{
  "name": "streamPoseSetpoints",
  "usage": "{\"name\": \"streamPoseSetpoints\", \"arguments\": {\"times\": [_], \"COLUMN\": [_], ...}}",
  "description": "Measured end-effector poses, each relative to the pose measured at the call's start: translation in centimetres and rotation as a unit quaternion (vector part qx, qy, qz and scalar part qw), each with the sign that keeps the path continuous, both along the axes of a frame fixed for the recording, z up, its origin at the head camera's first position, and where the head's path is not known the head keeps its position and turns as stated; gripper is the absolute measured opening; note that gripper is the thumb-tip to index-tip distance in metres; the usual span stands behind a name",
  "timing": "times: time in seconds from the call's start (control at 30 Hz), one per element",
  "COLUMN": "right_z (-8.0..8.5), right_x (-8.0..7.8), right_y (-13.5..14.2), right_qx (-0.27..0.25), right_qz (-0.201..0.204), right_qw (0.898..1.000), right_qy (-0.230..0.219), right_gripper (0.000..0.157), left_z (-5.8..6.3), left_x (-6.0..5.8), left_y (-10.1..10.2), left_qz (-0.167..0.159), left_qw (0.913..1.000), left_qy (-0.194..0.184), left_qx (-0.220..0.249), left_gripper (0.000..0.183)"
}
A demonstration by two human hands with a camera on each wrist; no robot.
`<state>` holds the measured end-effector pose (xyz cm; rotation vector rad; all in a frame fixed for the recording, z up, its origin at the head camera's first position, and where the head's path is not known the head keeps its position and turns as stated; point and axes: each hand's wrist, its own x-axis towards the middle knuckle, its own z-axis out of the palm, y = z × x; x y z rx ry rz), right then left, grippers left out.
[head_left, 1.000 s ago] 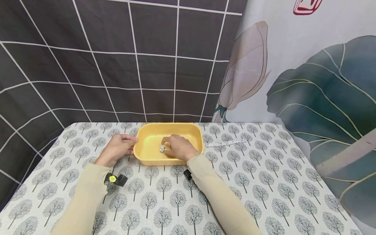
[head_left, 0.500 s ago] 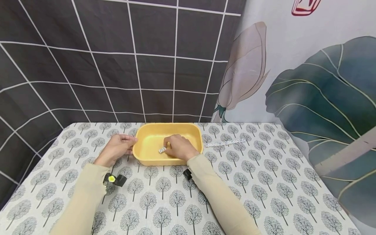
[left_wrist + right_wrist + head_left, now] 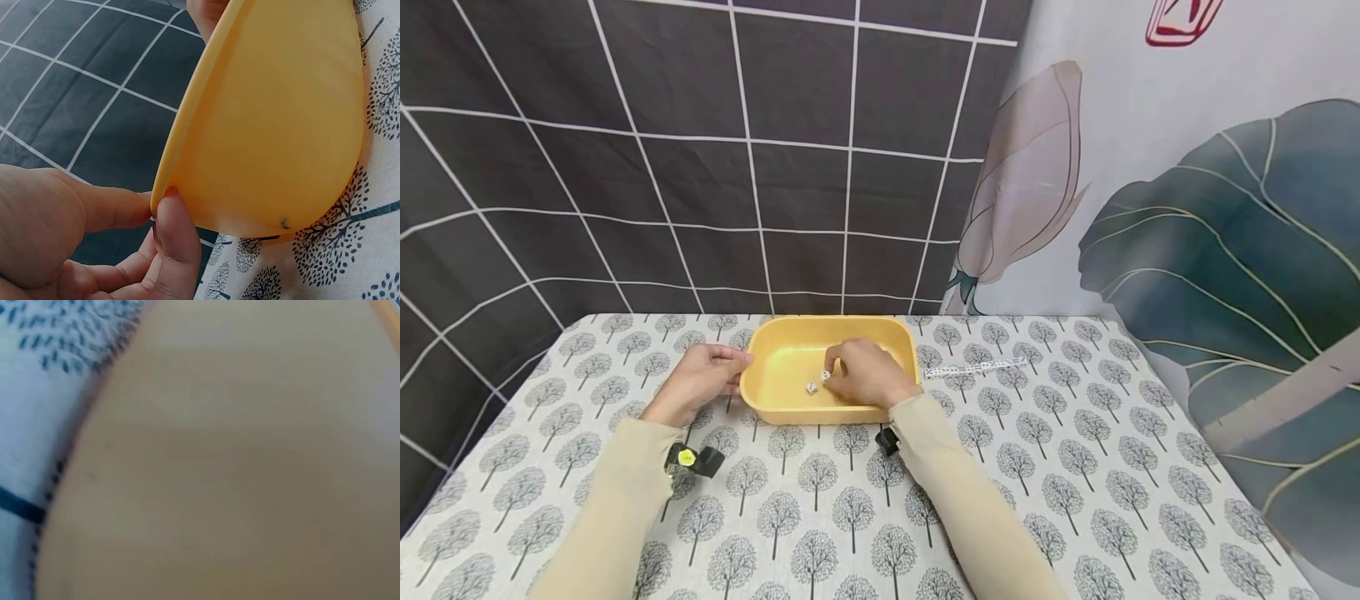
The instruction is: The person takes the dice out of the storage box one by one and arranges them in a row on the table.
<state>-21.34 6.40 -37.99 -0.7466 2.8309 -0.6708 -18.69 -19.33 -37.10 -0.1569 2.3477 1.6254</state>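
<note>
A yellow plastic tub (image 3: 760,408) stands on the table in the head view. My left hand (image 3: 700,375) pinches the tub's left rim between thumb and finger, as the left wrist view shows on the tub wall (image 3: 269,125). Inside the tub, my right hand (image 3: 868,373) pinches a small white die (image 3: 825,375) at its fingertips. Just left of it, a second white die (image 3: 811,387) lies apart on the tub floor. The right wrist view is filled by the blurred outer wall of the tub (image 3: 219,456); the right hand is hidden there.
Right of the tub, a straight row of white dice (image 3: 976,367) lies on the tree-print tablecloth (image 3: 850,508). A dark gridded curtain (image 3: 797,192) hangs behind the table, and a floral cloth (image 3: 1045,275) hangs to the right.
The two dice were close together at the right fingertips; now they are apart. My right hand has shifted slightly right with one die. The left hand stays on the rim.
</note>
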Motion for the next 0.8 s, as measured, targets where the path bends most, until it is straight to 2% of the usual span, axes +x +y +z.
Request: {"name": "streamPoseSetpoints", "arguments": {"times": [0.27, 0.8], "right_z": [1.0, 2.4], "right_x": [-0.2, -0.2], "right_y": [1.0, 3.2], "right_qx": [-0.016, -0.018], "right_qz": [0.011, 0.011], "right_qw": [1.000, 0.998], "right_qy": [0.011, 0.052], "right_gripper": [0.015, 0.011], "left_z": [0.1, 0.0], "left_x": [0.1, 0.1], "left_y": [0.0, 0.1], "left_qz": [0.003, 0.003], "left_qw": [1.0000, 1.0000], "left_qy": [0.000, 0.001], "left_qx": [0.000, 0.000], "left_gripper": [0.037, 0.039]}}
